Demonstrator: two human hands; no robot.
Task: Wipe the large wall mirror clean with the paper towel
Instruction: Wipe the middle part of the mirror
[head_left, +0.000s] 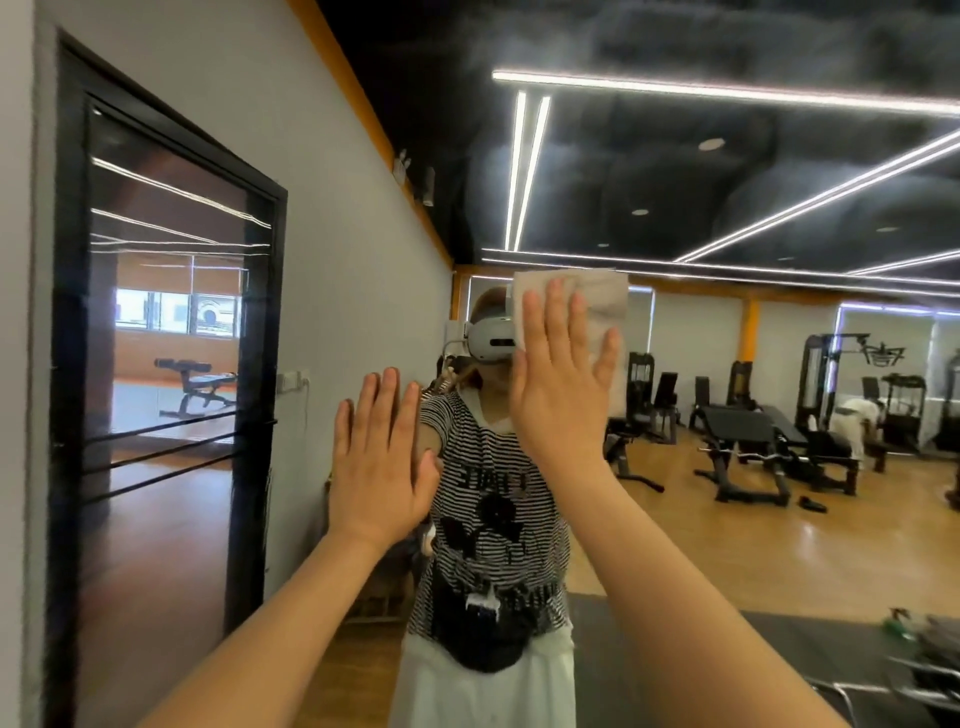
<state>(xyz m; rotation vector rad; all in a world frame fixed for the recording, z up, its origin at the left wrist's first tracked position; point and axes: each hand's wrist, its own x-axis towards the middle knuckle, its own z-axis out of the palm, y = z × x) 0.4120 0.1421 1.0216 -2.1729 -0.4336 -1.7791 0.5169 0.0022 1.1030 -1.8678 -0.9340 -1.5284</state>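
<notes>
Black-framed glass door (166, 332) at left, grey wall (332, 218), wall switch (293, 380) beside it

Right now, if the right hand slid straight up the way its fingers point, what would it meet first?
Only more mirror, it seems. The right hand presses the towel flat against the glass, fingers pointing up, and nothing shows above it but reflected ceiling.

1. Gym floor, seen mostly as a reflection in the large wall mirror (727, 467).
2. Weight benches (748, 452) and a cable machine (852, 374) stand on the wood floor (727, 545).
3. Black ceiling with LED strip lights (727, 91) in crossing lines.
4. Black-framed glass door (166, 364) on the left reflects another bench (195, 384).
5. Dark rubber mat (727, 665) at bottom right.
</notes>
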